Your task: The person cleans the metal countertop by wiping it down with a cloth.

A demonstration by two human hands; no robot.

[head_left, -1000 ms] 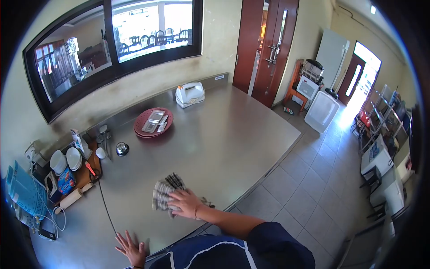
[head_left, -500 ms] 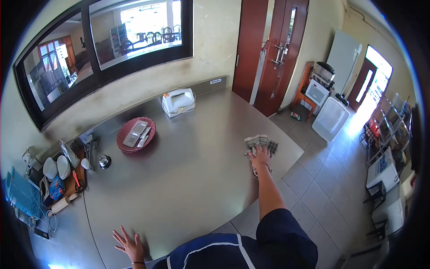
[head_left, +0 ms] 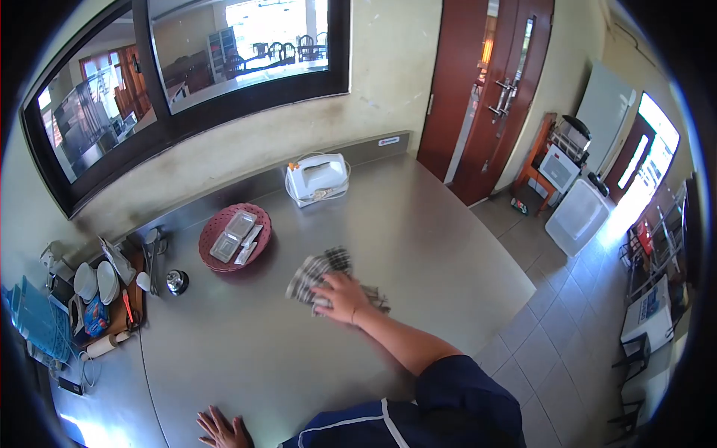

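Note:
My right hand presses a black-and-white checked cloth down on the stainless steel table, near its middle. The cloth is bunched under the fingers, and its folds stick out on both sides of the hand. My left hand rests on the table's near edge, fingers spread, with nothing in it. Part of that hand falls outside the view at the bottom. Beyond the cloth stands a pink woven basket holding a clear plastic box and small white packets.
A white hand mixer stands by the back ledge. To the left are a silver call bell, white bowls, a rolling pin and a blue rack. The table's right corner borders a tiled floor.
My right hand has swept the cloth left across the table, from near the right edge to the middle. My left hand stays spread on the table. The view has shifted slightly.

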